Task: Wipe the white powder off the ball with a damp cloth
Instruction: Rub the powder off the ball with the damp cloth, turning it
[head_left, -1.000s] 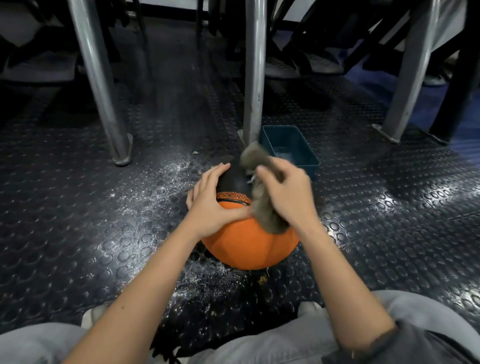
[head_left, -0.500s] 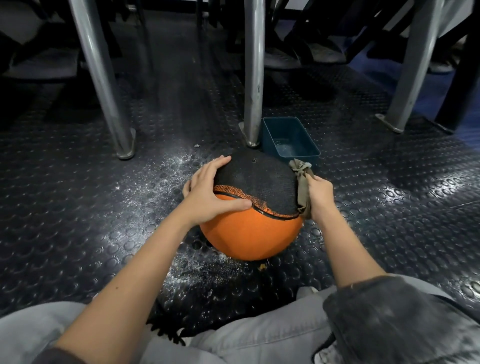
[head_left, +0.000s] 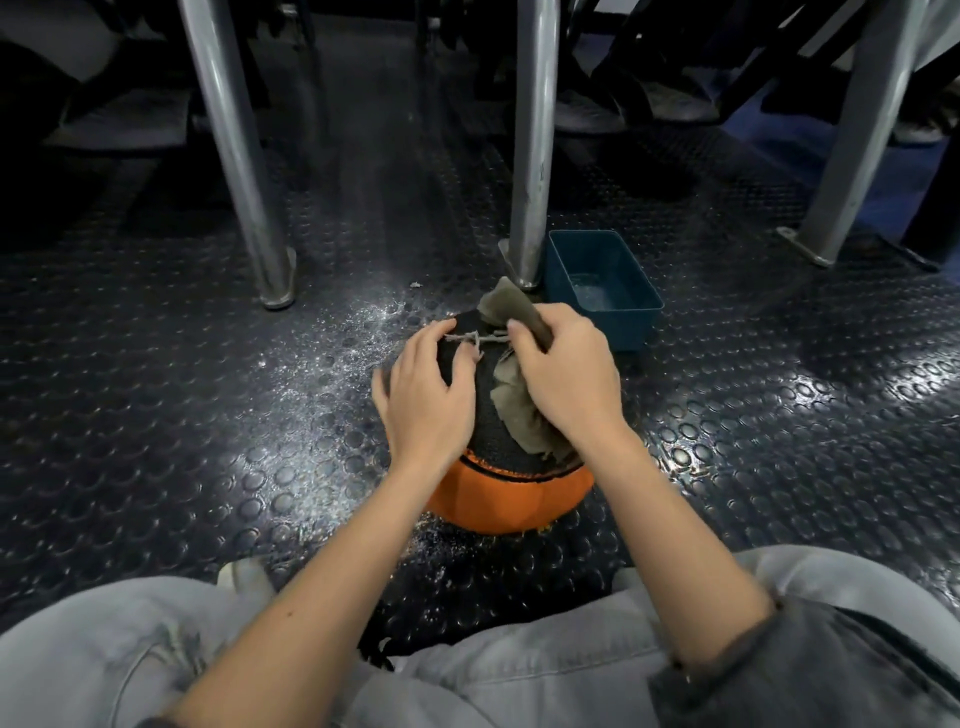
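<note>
— Right hand (head_left: 566, 374), state?
— Fingers curled, gripping a bunched grey-brown cloth (head_left: 519, 410) against the black upper panel of the orange-and-black ball (head_left: 509, 499).
— Left hand (head_left: 426, 400)?
— Fingers spread, palm flat on the ball's left side. A frayed thread of the cloth lies by its fingertips, possibly touching.
— Ball position?
— Centre of frame, on the studded floor (head_left: 156, 415), with white powder (head_left: 358, 332) scattered to its left. Teal tub (head_left: 631, 330) just behind it, right of centre, beside a metal leg (head_left: 527, 156).

Dim scene, patchy glare.
Overhead light glints off the dark studded rubber floor (head_left: 208, 467); far background sinks into shadow, wide-angle bending at the edges.
</note>
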